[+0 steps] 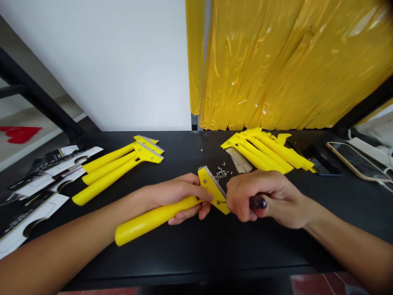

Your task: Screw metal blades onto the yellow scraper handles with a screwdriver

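Note:
My left hand [188, 194] is closed around the neck of a yellow scraper [156, 219], whose handle points toward me and to the left. Its head carries a metal blade strip and two screws. Close beside that head, my right hand [260, 198] is a fist around a dark handle [258, 202], which looks like a screwdriver; its shaft and tip are hidden behind the fingers. Just beyond the scraper head lies a small heap of screws [221, 174]. Flat metal blades [238, 159] rest to the right of the screws.
Three scrapers [123, 162] with blades lie at the left on the black table [196, 254]. Several yellow scraper parts [264, 149] are piled at the back right, near a phone [357, 159] with a cable. Black-and-white cardboard sleeves [39, 184] are stacked far left. Yellow plastic sheeting [276, 61] hangs behind.

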### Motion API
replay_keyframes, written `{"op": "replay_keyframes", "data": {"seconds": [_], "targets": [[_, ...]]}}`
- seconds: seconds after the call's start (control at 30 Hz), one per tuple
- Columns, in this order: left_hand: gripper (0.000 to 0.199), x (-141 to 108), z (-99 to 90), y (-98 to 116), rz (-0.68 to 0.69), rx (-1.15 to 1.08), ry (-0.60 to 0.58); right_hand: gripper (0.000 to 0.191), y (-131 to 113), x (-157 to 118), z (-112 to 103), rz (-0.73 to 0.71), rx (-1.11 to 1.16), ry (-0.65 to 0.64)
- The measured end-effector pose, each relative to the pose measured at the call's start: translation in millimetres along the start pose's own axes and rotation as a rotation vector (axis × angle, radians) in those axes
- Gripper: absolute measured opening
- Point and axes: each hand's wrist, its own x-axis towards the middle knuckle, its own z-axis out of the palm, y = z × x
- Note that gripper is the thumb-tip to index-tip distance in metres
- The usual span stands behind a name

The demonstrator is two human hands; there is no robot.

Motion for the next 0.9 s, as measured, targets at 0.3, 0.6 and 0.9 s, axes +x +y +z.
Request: {"op": "replay_keyframes", "data": {"seconds": [0.3, 0.6, 0.9], "targets": [[0.032, 3.8, -1.2, -3.7, 0.025, -0.126, 0.084, 0.029, 10.1, -2.1, 20.1, 0.049, 0.292, 0.349], [0.033, 5.0, -2.0, -2.6, -0.020, -0.067, 0.090, 0.027, 10.5, 0.0, 11.8, 0.008, 0.098, 0.378], [0.038, 8.1, 0.5, -2.8, 0.079, -0.153, 0.197, 0.021, 14.7, -2.0, 21.2, 0.023, 0.209, 0.469]]}}
